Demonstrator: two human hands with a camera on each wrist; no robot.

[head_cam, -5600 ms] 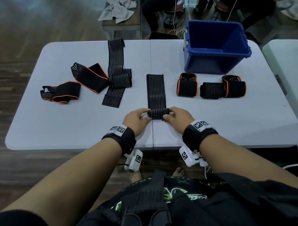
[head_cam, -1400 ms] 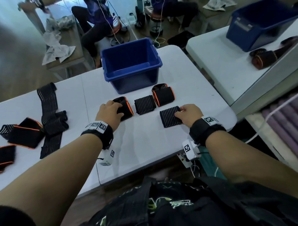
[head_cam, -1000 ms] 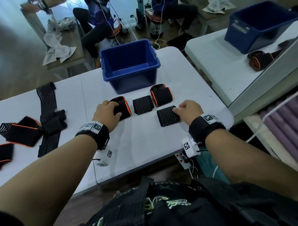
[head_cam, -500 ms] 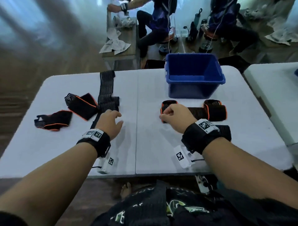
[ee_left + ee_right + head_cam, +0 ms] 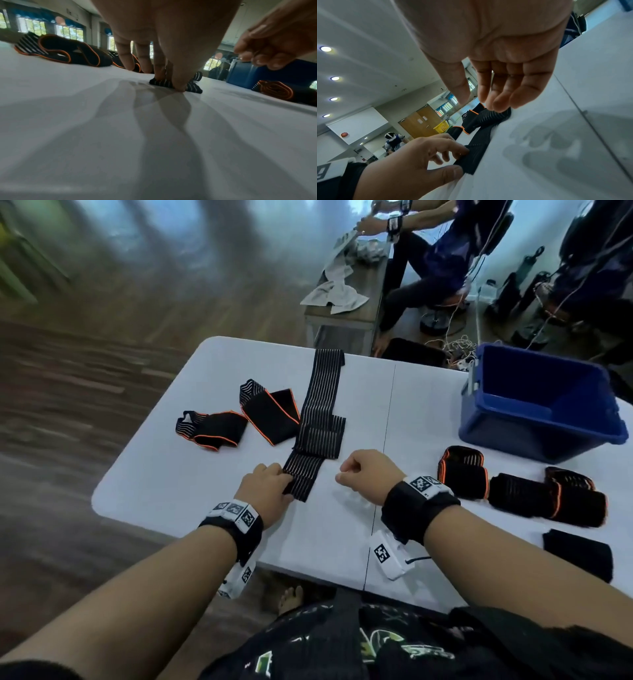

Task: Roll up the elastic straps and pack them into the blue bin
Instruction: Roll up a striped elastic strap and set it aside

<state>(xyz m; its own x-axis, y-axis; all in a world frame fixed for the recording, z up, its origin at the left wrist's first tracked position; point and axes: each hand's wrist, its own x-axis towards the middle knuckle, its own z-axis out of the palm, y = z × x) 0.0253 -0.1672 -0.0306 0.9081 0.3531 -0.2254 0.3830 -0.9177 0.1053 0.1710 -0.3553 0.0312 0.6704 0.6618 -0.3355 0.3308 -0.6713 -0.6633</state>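
— While the left hand (image 5: 265,494) pinches the near end of the long black ribbed elastic strap with thin pale stripes (image 5: 320,419), thumb and fingers curled round its corner, where is the other one?

— The right hand (image 5: 368,474) hovers just right of that same end, above the white folding surface (image 5: 191,474), fingers loosely curled and holding nothing. From the right wrist view its palm is bare and its fingertips (image 5: 500,104) hang clear of the cloth.

— How does the strap lie?

— Flat, running from the near end toward the far edge, with a folded, doubled part about halfway along. The left wrist view shows the gripped corner (image 5: 164,83) lifted slightly off the surface.

— And the other straps?

— Left of it, two loose black straps with orange edging: one (image 5: 270,416) touching the long strap's side, the other (image 5: 212,429) farther left. To the right lie rolled ones: an orange-trimmed roll (image 5: 464,475), a plain dark roll (image 5: 517,498) touching another orange-trimmed roll (image 5: 575,501), and a dark striped roll (image 5: 577,558) nearest the near edge.

— The bin?

— The blue plastic bin (image 5: 537,436) stands at the far right, just beyond the rolls. No strap shows in the part of its inside that I can see.
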